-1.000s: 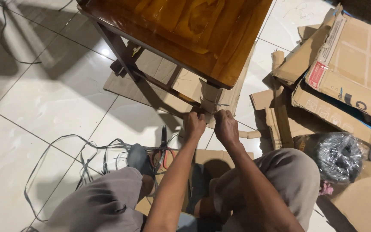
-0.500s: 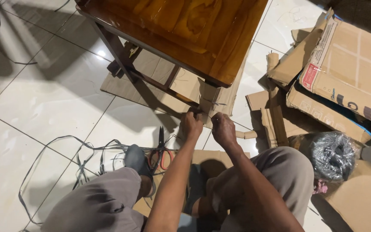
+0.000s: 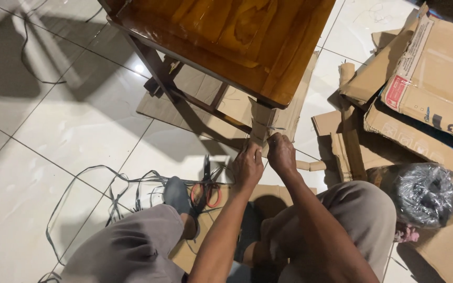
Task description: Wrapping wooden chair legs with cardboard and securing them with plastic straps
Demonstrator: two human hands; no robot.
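Note:
A glossy wooden table [image 3: 237, 36] stands on flat cardboard [image 3: 195, 112]. Its near leg [image 3: 262, 121] is wrapped in cardboard and bound with thin strapping. My right hand [image 3: 281, 153] presses against the foot of that wrapped leg, fingers closed on the wrap or strap. My left hand [image 3: 247, 167] sits just left and lower, fingers curled near the strap's end; what it grips is hidden. Scissors with red handles [image 3: 206, 188] lie on the floor left of my left hand.
Loose grey strapping [image 3: 95, 194] trails over the white tiles at left. Stacked cardboard boxes [image 3: 436, 89] and strips fill the right. A roll of grey strapping in plastic [image 3: 425, 195] lies by my right knee. My legs fold over a cardboard piece [image 3: 268, 195].
My left hand has dropped a little down and away from the leg. My right hand has moved up against the wrapped leg. The view shifted slightly.

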